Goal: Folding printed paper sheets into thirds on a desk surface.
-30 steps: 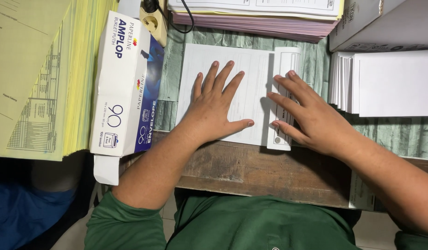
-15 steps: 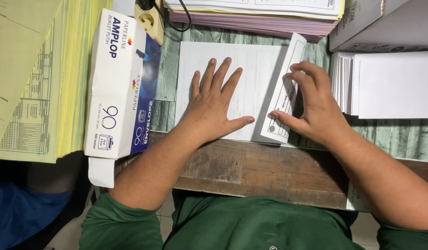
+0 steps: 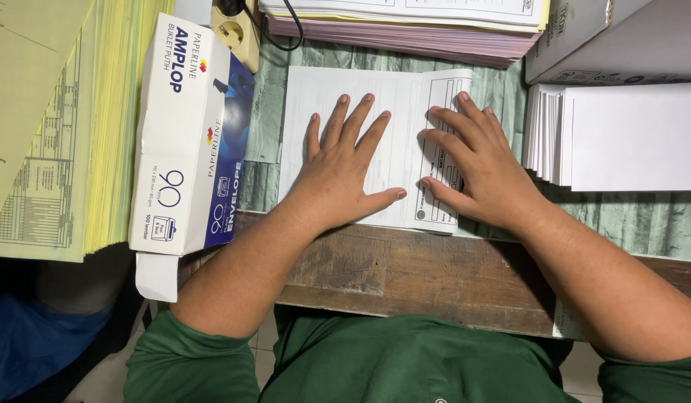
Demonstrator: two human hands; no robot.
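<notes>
A white printed paper form (image 3: 394, 97) lies on the green-covered wooden desk (image 3: 405, 269), its right strip folded over onto the sheet. My left hand (image 3: 345, 168) lies flat on the middle of the sheet, fingers spread. On the folded right strip rests my right hand (image 3: 476, 168), palm down with fingers apart, pressing the flap flat. Neither hand grips anything.
A white and blue envelope box (image 3: 188, 138) lies left of the sheet, beside a tall stack of yellow forms (image 3: 61, 127). A stack of white envelopes (image 3: 621, 138) sits at right, under a grey box (image 3: 614, 37). Pink and white paper piles (image 3: 405, 30) and a power socket (image 3: 237, 33) line the back.
My right hand lifted the sheet's right strip, folded it leftward over the sheet, and now presses it down. My left hand stayed flat on the sheet.
</notes>
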